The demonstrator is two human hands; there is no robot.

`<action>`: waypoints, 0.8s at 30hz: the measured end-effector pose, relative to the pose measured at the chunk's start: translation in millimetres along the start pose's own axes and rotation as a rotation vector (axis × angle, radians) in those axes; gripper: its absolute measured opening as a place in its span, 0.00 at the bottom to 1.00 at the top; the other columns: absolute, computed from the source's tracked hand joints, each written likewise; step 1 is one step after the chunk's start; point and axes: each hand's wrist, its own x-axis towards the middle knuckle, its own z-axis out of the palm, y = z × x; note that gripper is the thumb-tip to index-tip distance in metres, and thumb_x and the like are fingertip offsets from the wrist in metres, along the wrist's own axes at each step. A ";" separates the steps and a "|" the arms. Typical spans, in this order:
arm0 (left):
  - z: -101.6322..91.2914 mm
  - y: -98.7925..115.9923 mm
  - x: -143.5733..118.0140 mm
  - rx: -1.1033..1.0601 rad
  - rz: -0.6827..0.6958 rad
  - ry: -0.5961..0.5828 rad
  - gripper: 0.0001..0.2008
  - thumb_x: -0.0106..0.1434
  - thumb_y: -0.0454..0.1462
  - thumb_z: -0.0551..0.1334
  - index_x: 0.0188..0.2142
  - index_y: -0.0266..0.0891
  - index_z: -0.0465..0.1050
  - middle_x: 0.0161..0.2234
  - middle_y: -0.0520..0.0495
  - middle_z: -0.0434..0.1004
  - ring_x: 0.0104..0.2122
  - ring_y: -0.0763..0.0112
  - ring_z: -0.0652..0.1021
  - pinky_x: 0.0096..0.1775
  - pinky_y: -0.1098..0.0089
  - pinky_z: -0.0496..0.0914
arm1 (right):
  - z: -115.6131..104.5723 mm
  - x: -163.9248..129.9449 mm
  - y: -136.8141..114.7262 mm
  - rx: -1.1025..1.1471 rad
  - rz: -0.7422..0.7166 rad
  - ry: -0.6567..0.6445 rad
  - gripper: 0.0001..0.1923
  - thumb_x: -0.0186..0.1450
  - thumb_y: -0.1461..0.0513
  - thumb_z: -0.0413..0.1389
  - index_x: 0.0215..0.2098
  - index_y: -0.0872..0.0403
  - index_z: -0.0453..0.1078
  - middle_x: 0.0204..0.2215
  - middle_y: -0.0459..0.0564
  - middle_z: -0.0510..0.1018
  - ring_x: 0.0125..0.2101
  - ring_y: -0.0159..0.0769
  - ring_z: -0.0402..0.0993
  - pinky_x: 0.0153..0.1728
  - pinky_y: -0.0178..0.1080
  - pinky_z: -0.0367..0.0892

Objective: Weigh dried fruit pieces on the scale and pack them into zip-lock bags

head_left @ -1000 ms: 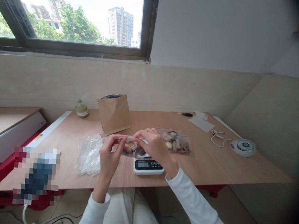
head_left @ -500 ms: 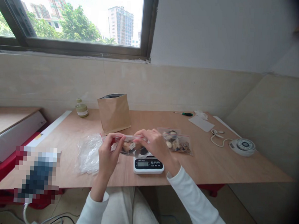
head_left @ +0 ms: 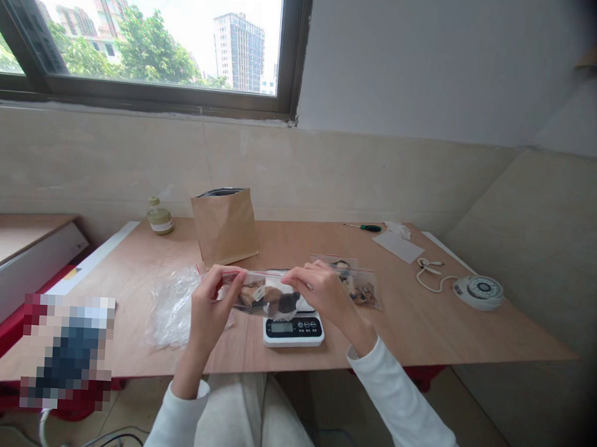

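A small bottle (head_left: 159, 219) stands far back on the wooden table (head_left: 423, 323), at about ten o'clock from the hands. A heap of clear plastic bags (head_left: 174, 307) lies at nine o'clock from the left hand (head_left: 208, 305), touching its wrist side. Behind them, at eleven o'clock, a brown paper pouch (head_left: 224, 225) stands upright.

The left hand pinches the left top corner of a small zip bag (head_left: 265, 295) of mixed dried pieces — fingers closed on the red-lined edge. The bag hangs stretched between both hands, just above the digital scale (head_left: 293, 330). The right hand (head_left: 325, 293) pinches the bag's right top corner, fingers closed on it.

At two o'clock from the right hand lies a second filled bag (head_left: 358, 285), partly hidden by it. Farther out, at three o'clock, sits a round white dial device (head_left: 478, 291) — its cord coiled beside it.
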 end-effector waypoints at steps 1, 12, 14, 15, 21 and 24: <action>-0.6 0.2 0.2 0.006 0.013 -0.011 0.07 0.63 0.40 0.60 0.34 0.41 0.73 0.32 0.49 0.76 0.33 0.69 0.75 0.38 0.69 0.67 | -1.6 -2.6 0.9 0.011 0.007 0.011 0.13 0.70 0.59 0.50 0.31 0.53 0.73 0.26 0.45 0.79 0.26 0.31 0.70 0.34 0.36 0.56; 7.2 2.9 -1.7 -0.165 -0.119 -0.064 0.10 0.62 0.43 0.60 0.31 0.40 0.74 0.28 0.50 0.75 0.29 0.70 0.73 0.32 0.72 0.66 | -12.4 -31.3 19.7 0.056 0.130 0.085 0.13 0.69 0.61 0.51 0.30 0.52 0.75 0.28 0.46 0.81 0.28 0.33 0.74 0.39 0.38 0.61; 9.6 2.3 -0.5 -0.209 -0.145 -0.062 0.11 0.62 0.44 0.60 0.29 0.40 0.74 0.26 0.51 0.73 0.28 0.71 0.72 0.32 0.72 0.66 | -14.6 -33.4 22.5 0.067 0.147 0.108 0.14 0.69 0.61 0.50 0.30 0.51 0.75 0.28 0.46 0.81 0.27 0.34 0.74 0.38 0.39 0.62; 11.4 1.6 -0.1 -0.228 -0.163 -0.047 0.12 0.62 0.45 0.60 0.28 0.39 0.74 0.25 0.51 0.73 0.28 0.71 0.72 0.31 0.72 0.66 | -15.4 -34.4 23.7 0.085 0.168 0.118 0.13 0.69 0.60 0.51 0.30 0.51 0.75 0.29 0.46 0.81 0.28 0.35 0.74 0.37 0.38 0.63; 28.5 -9.3 -3.7 -0.397 -0.351 -0.053 0.18 0.61 0.50 0.58 0.28 0.38 0.74 0.24 0.49 0.72 0.25 0.72 0.70 0.25 0.74 0.66 | -15.2 -48.6 31.9 0.410 0.351 0.062 0.12 0.69 0.60 0.47 0.38 0.50 0.74 0.34 0.47 0.81 0.35 0.36 0.78 0.36 0.36 0.69; 37.9 -10.4 -3.4 -0.503 -0.441 -0.168 0.19 0.60 0.50 0.59 0.31 0.37 0.77 0.26 0.45 0.75 0.26 0.70 0.74 0.28 0.72 0.69 | -17.1 -58.4 37.4 0.504 0.448 0.118 0.11 0.68 0.59 0.49 0.37 0.51 0.73 0.31 0.48 0.81 0.33 0.36 0.78 0.36 0.37 0.71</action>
